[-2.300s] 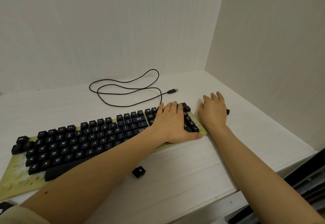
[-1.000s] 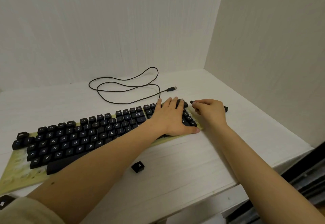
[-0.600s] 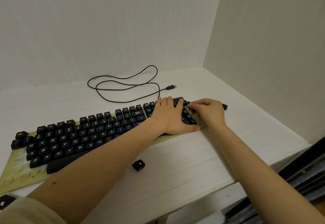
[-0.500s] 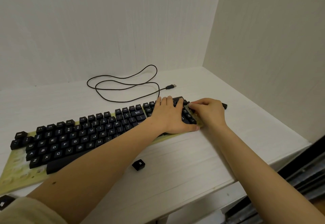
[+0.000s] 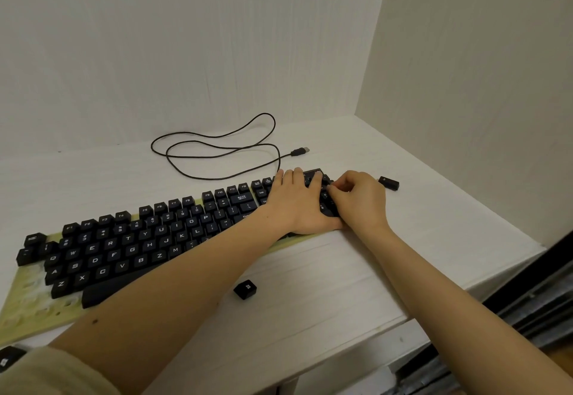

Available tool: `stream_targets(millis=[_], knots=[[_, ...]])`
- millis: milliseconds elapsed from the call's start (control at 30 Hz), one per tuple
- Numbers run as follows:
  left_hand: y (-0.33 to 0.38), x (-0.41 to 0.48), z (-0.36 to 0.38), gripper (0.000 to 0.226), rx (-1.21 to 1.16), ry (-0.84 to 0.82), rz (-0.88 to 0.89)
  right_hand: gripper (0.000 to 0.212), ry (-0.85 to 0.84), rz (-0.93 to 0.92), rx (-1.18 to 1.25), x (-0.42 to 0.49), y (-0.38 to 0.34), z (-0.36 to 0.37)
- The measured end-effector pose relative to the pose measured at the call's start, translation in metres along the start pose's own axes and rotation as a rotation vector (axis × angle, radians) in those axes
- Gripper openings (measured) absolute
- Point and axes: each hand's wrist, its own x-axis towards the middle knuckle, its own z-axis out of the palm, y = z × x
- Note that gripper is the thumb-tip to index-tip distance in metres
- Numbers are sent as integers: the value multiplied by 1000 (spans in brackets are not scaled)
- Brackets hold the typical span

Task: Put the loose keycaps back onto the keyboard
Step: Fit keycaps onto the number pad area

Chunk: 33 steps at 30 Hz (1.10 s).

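Beside the flat, pressing left hand (image 5: 294,205), a keycap (image 5: 327,186) newly brought over is pinched onto the keyboard (image 5: 130,249) by the right hand (image 5: 359,199), one fewer left loose.

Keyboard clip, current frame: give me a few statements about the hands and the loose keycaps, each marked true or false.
1. The left hand lies flat on the right end of the keyboard. True.
2. The cable's plug sits in a socket. False: it lies loose on the table.
3. A square keycap lies on the table in front of the keyboard. True.
4. The right hand rests flat on the table, away from the keyboard. False: its fingers are curled, tips at the keyboard's right end.
5. The long keycap right of the hands is fitted on the keyboard. False: it lies on the table, apart from it.
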Motion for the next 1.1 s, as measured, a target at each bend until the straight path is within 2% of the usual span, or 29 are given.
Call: stream_targets(millis=[233,567,867,1000,1100], knots=[[0,0,0,100,1,12,6,14,25,-104,-98,-2,4,2],[0,-1,1,99,-4,30,5,16,7,-99,-86,-2,6,4],[1,-2,1,108,-5,16,-10,13,64,105,71,2,7,2],[0,-3,1,106,-27,21,-5,17,109,53,-56,7,13,1],[0,-2,1,100,-32,4,7,28,84,58,-218,13,19,0]])
